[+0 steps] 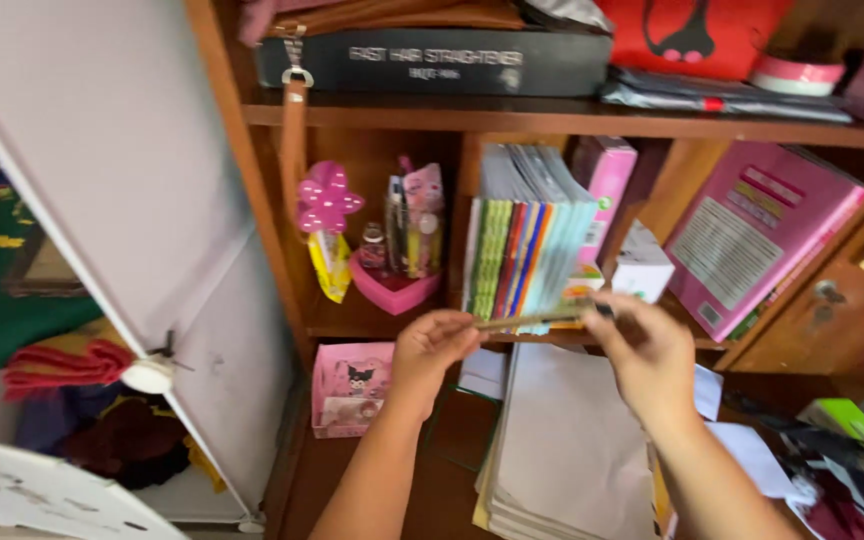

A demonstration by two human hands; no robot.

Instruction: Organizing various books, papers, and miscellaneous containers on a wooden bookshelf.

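Both hands are raised in front of the middle shelf (pixel 372 322) of a wooden cupboard, holding one thin stick (pixel 532 319) level between them. The left hand (pixel 434 345) pinches its left end, fingers (pixel 459 322) closed on it; the right hand (pixel 647 350) grips the right end, fingers (pixel 620 305) curled around it. The stick hangs just before the shelf's front edge, in front of the lower part of a row of upright books (pixel 527 245); what kind of stick it is cannot be told through the blur.

Left of the books, in the shelf's left compartment, stand a pink heart-shaped dish (pixel 392 290), a clear cup of pens (pixel 412 235) and a pink flower ornament (pixel 327 198). Right of the books sit a small white box (pixel 642 265) and a large pink book (pixel 757 235) leaning to the left. On the top shelf lies a long black box (pixel 432 62) beside a red bag (pixel 692 35).

Below the hands, a thick stack of papers (pixel 567 445) lies on the lower shelf, and a small pink box (pixel 350 385) stands at its left end. The cupboard's pale door (pixel 112 180) hangs open at the left.
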